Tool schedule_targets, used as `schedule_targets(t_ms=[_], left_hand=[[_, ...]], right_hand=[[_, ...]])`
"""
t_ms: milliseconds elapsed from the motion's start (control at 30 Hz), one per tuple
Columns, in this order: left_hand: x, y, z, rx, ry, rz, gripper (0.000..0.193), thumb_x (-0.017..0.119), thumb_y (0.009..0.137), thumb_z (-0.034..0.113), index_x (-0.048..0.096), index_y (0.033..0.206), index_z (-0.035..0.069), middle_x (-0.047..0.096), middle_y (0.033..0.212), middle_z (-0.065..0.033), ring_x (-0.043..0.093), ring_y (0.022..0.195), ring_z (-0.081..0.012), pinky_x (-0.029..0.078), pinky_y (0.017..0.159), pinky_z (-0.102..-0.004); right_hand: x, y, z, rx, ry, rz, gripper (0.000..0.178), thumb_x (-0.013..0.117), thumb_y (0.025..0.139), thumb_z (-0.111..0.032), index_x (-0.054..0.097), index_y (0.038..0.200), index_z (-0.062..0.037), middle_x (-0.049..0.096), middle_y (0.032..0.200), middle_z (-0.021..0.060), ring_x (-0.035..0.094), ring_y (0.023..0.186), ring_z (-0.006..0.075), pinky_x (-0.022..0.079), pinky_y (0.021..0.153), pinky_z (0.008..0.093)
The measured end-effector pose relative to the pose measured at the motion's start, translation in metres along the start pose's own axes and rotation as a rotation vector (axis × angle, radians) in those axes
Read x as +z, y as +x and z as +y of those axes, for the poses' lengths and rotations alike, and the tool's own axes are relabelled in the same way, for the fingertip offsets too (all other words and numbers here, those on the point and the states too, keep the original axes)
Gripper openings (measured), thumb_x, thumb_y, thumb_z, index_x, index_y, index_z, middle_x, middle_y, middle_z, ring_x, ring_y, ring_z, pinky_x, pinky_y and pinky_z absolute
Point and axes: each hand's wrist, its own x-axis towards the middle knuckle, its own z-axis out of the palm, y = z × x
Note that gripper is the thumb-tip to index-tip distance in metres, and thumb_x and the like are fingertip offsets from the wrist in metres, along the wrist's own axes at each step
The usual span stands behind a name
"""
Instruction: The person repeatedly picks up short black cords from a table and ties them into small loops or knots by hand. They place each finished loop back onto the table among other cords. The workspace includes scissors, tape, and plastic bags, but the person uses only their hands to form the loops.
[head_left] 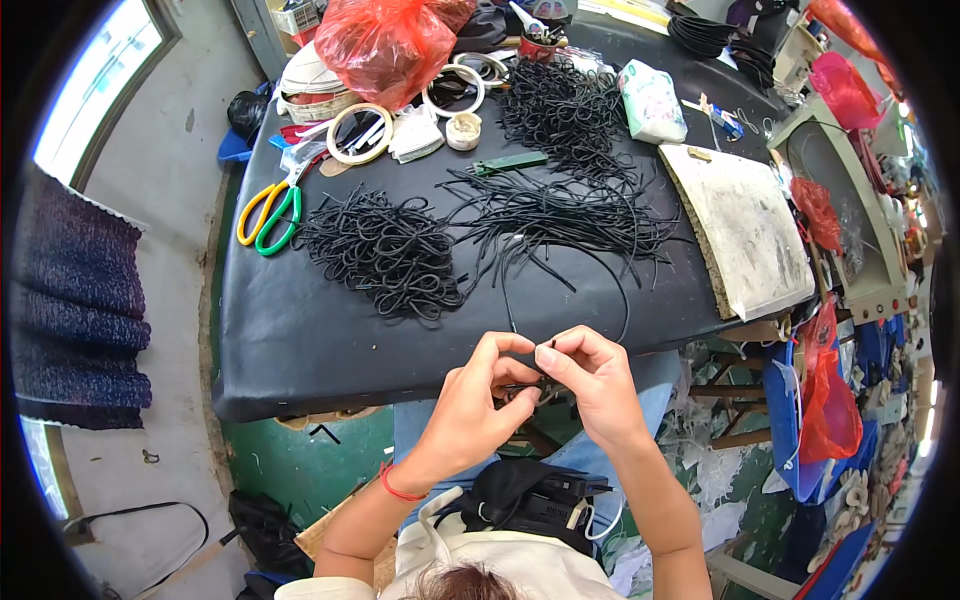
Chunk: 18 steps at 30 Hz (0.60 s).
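Both hands at the table's near edge; clock centred there, 12 = away from the person. Right hand (592, 378): thumb and index pinched on a black cord. Left hand (470, 405): fingers curled inward, dark cord beside them; can't tell if it's clamped.

Cord (627, 298) sits between the hands and runs out over the table. Thin, matte black, smooth, flexible. No single straight axis: right-hand run leaves toward 1, bows outward, then arcs back toward 12. A thinner-looking strand (507, 298) stands near the left fingertips, roughly along 6–12.

Table (300, 345): black, smooth covering, slight sheen. Looped pile (385, 255) at 10, straighter strands (590, 222) just past 12, second looped heap (560, 105) at 12 behind them. Green tool (510, 163) at 12, scissors (272, 215) at 10, red bag (385, 50) and tape roll (333, 140) at 11. White packet (652, 103) at 1, pale board (745, 235) at 2.

Room: green floor (290, 450) at 8, grey wall (190, 230) with dark curtain (80, 300) around 9, blue crate (785, 425) at 3.
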Motion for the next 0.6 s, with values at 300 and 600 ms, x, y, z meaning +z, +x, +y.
schedule_targets(t_ms=[300, 600], left_hand=[[-0.003, 0.003, -0.010, -0.274, -0.314, -0.086, 0.017, 0.061, 0.086, 0.019, 0.062, 0.086, 0.002, 0.060, 0.070, -0.0006, 0.053, 0.061, -0.0042, 0.043, 0.056, -0.0175], [0.006, -0.001, -0.007, -0.146, -0.234, -0.095, 0.019, 0.055, 0.090, 0.015, 0.058, 0.100, -0.002, 0.058, 0.075, 0.0007, 0.053, 0.067, -0.0037, 0.044, 0.060, -0.0183]], right_hand=[[0.004, 0.002, -0.001, 0.071, 0.145, 0.064, 0.015, 0.066, 0.083, -0.015, 0.057, 0.076, -0.0052, 0.056, 0.069, -0.0035, 0.047, 0.062, 0.0012, 0.038, 0.057, 0.0176], [-0.002, 0.009, -0.006, 0.065, 0.037, 0.111, 0.024, 0.063, 0.085, -0.024, 0.054, 0.073, -0.0062, 0.052, 0.064, -0.0026, 0.044, 0.056, 0.0024, 0.036, 0.053, 0.0172]])
